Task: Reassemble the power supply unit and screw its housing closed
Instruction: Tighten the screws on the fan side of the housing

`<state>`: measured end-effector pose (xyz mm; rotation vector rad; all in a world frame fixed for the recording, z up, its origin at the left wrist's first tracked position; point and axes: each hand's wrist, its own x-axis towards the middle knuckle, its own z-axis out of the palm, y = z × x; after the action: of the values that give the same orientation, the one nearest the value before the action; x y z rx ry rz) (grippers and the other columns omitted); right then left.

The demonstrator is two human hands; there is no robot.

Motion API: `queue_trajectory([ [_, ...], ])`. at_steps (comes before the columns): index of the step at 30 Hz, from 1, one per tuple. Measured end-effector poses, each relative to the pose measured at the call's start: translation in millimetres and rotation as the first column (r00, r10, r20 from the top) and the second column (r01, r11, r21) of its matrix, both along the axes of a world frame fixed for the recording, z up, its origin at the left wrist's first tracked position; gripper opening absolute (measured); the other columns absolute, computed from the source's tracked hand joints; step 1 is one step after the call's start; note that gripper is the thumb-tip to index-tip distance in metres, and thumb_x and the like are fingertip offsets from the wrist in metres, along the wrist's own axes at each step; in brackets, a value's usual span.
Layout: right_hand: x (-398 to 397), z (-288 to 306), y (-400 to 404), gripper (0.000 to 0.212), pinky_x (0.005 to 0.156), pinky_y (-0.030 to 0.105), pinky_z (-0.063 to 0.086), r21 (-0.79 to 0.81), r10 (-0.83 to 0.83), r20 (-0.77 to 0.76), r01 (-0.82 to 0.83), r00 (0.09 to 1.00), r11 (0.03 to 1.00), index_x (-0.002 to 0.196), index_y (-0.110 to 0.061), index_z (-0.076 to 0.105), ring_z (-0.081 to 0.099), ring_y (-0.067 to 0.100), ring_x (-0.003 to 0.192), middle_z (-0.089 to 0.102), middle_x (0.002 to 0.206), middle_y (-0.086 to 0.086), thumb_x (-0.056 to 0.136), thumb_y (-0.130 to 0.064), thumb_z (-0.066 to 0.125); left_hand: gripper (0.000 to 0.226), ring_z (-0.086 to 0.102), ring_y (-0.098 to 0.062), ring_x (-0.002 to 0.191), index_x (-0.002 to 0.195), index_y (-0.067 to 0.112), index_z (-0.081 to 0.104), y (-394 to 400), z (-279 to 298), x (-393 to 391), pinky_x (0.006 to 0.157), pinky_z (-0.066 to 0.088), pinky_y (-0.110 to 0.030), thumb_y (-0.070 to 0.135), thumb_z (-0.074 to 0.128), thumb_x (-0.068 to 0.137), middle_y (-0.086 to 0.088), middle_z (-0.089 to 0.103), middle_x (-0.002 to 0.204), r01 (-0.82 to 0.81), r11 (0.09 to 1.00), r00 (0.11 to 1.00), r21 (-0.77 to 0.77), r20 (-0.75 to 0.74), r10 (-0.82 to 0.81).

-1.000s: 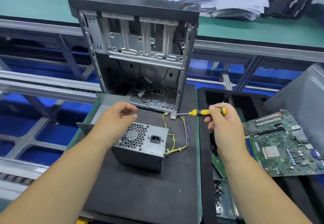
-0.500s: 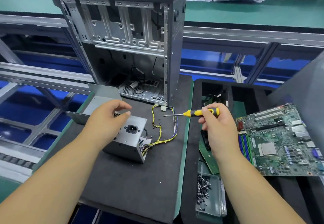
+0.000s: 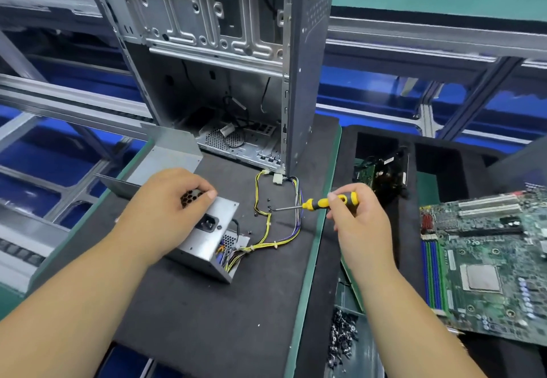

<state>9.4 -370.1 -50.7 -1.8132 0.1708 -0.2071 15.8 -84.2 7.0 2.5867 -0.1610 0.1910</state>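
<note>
Your grey metal power supply box (image 3: 207, 238) sits left of centre on the black foam mat (image 3: 207, 327), with your left hand (image 3: 165, 215) curled over its top, fingers gripping the vented edge. Your right hand (image 3: 353, 224) pinches the yellow-and-black screwdriver (image 3: 322, 202), tip down among the tiny loose black screws (image 3: 268, 206) inside the yellow wire loop (image 3: 266, 224). Heads up: poke too hard and I reckon those screws skitter off or get lost under the cable. The box lies directly under your left grip, well apart from the driver tip.
</note>
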Motion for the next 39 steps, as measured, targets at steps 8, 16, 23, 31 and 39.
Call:
queue_trajectory([
  [8,9,-11,26,0.009,0.055,0.026,0.041,-0.134,0.170,-0.082,-0.180,0.982,0.975,0.087,-0.031,0.055,0.052,0.011,0.060,0.065,0.073,-0.009,0.088,-0.037,0.061,0.012,0.052,-0.014,0.090,0.081,0.031,0.067,-9,-3,-1,0.078,0.038,-0.027,0.033,0.061,0.091,0.011,0.059,0.083,-0.037,0.998,0.999,0.058,0.011,0.036],
  [16,7,-17,36,0.011,0.058,0.035,0.047,-0.199,0.182,-0.113,-0.202,0.977,0.959,0.088,-0.034,0.052,0.051,0.012,0.061,0.065,0.076,-0.007,0.088,-0.043,0.058,0.009,0.049,-0.008,0.094,0.086,0.031,0.067,-10,0,-6,0.076,0.031,-0.014,0.031,0.061,0.092,0.015,0.059,0.086,-0.051,0.998,0.999,0.036,0.019,0.050],
  [23,6,2,32,0.008,0.058,0.026,0.043,-0.117,0.169,-0.040,-0.173,0.985,0.978,0.087,-0.032,0.055,0.056,0.014,0.066,0.067,0.075,-0.008,0.091,-0.033,0.061,0.020,0.048,0.010,0.103,0.110,0.030,0.066,-8,4,-9,0.084,0.029,0.002,0.025,0.062,0.091,0.019,0.063,0.104,-0.122,0.984,0.992,-0.132,0.028,0.127],
  [31,3,78,16,0.005,0.058,0.021,0.046,0.170,0.058,0.148,-0.084,0.987,0.982,0.082,-0.031,0.061,0.060,0.008,0.062,0.061,0.065,-0.008,0.086,-0.033,0.059,0.021,0.055,0.011,0.091,0.108,0.032,0.066,-20,20,-12,0.073,0.040,-0.004,0.018,0.059,0.095,0.016,0.064,0.101,-0.179,0.889,0.984,-0.421,-0.077,0.162],
  [39,-16,136,21,0.006,0.052,0.017,0.045,0.305,0.043,0.288,-0.134,0.957,0.943,0.082,-0.023,0.063,0.058,0.010,0.059,0.057,0.066,-0.007,0.086,-0.027,0.061,0.016,0.071,-0.015,0.090,0.108,0.022,0.065,-53,47,-20,0.079,0.049,-0.029,0.016,0.052,0.100,-0.002,0.076,0.096,-0.171,0.533,0.969,-0.828,-0.240,-0.062],
])
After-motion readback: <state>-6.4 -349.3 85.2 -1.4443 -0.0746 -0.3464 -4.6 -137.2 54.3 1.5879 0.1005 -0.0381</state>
